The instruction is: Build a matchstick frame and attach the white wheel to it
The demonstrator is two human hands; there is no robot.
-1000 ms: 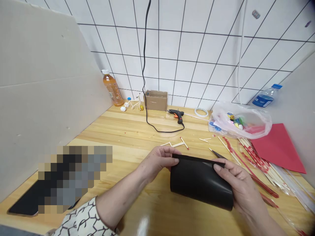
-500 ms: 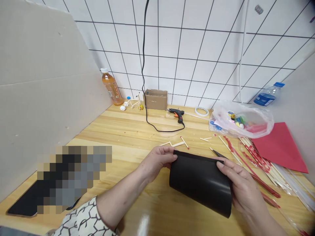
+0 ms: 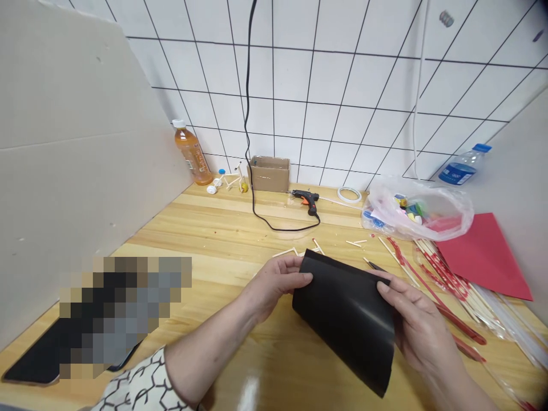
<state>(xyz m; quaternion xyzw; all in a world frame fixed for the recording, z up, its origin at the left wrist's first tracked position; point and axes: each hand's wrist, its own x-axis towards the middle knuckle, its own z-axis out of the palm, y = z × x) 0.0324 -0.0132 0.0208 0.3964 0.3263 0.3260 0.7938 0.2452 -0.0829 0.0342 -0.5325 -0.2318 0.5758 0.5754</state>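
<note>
We seem to be bending one black sheet (image 3: 345, 322), held over the tabletop (image 3: 209, 231); our left hand (image 3: 280, 285) pinches one upper corner, our right hand (image 3: 422, 319) the other. The next move calls for even grips (it looks springy). Beyond, we count two bottles (image 3: 193, 157), one glue gun (image 3: 310, 201), one cardboard box (image 3: 269, 177).

The black sheet (image 3: 342, 319) partly hides both hands (image 3: 274, 285) (image 3: 423, 319); the dark slab (image 3: 36, 354) is partly blurred.
</note>
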